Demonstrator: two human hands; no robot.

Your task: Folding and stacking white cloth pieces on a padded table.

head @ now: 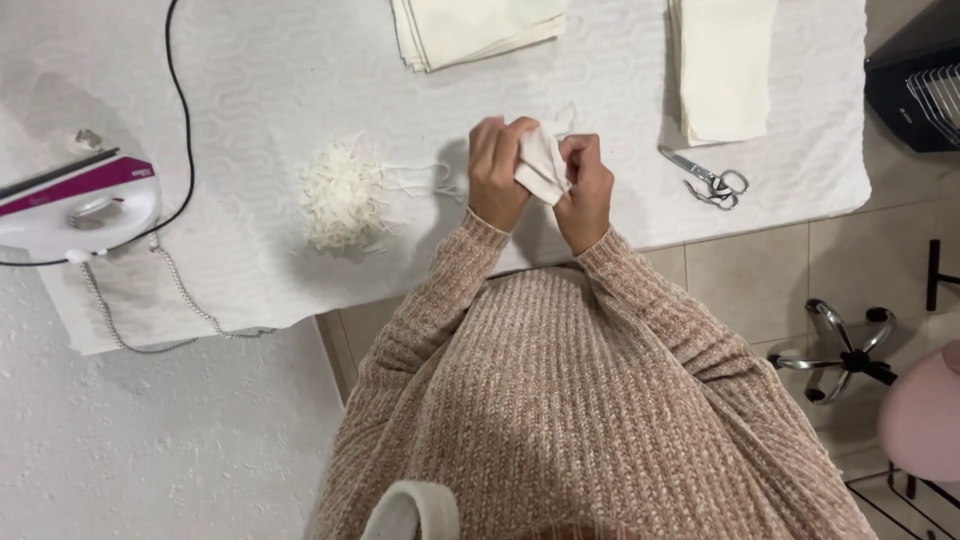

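In the head view, the left hand (pixel 497 172) and right hand (pixel 586 185) both pinch one small folded white fabric piece (pixel 543 165), fingers closed on it just above the counter (pixel 250 90). Keeping edges aligned and tension even would likely serve best. Around it: two cream fabric stacks (pixel 480 30), one pair of scissors (pixel 708 180), one heap of white strips (pixel 345 195), one iron (pixel 80 205).
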